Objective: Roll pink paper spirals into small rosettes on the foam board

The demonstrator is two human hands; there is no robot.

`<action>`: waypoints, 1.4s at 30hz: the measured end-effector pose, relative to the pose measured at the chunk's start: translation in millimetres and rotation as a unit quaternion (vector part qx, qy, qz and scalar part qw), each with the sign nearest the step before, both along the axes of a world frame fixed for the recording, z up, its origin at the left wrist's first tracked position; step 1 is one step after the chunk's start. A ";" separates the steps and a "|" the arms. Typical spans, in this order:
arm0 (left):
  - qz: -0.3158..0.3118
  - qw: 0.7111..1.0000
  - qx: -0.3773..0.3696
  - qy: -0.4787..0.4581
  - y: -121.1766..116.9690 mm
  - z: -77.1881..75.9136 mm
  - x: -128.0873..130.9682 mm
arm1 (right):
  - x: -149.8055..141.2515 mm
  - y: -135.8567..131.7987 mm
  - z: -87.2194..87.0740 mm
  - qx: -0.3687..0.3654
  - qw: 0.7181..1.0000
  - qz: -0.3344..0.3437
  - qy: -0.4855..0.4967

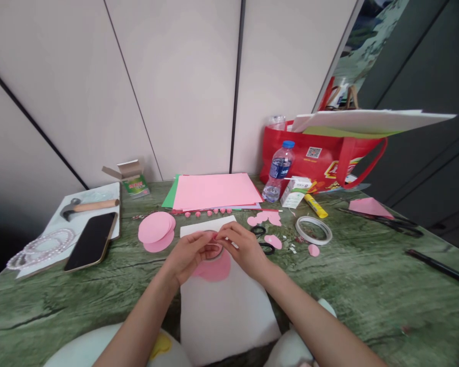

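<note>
Fingertips of my left hand [193, 252] and my right hand [247, 250] meet over a white sheet [225, 316]. Pinched between them is a small pinkish-red piece, mostly hidden by the fingers. Just below my hands, pink cut paper [216, 270] lies on the sheet, with part of a ring-shaped roll showing under the fingers. Beside my right hand are the black handles of scissors [266, 248]. Pink paper circles [155, 228] are stacked to the left of my left hand.
Behind are stacked coloured paper sheets [218, 189] and several small pink rolls [210, 212]. On the right are a tape roll [328, 237], glue stick [315, 206], water bottle [277, 176] and red bag [290, 137]. A phone [92, 242] and hammer [95, 205] lie left.
</note>
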State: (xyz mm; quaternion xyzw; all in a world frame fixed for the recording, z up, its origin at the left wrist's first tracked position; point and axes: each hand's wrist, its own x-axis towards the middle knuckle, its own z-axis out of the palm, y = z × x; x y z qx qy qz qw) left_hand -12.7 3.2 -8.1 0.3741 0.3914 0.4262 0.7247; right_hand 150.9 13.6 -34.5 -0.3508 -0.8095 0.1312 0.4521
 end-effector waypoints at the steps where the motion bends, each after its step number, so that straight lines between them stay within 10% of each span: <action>1: 0.003 1.000 -0.001 0.000 -0.3 0.8 0.3 | 0.2 0.0 0.5 0.001 1.000 -0.001 -0.003; 31: 0.135 0.969 0.118 0.171 -4.5 6.4 9.6 | -11.9 -7.2 5.3 -0.178 0.967 0.063 0.173; 42: 0.153 0.964 0.128 0.174 -4.9 6.1 11.0 | -11.0 -9.0 7.0 -0.075 0.990 0.047 0.108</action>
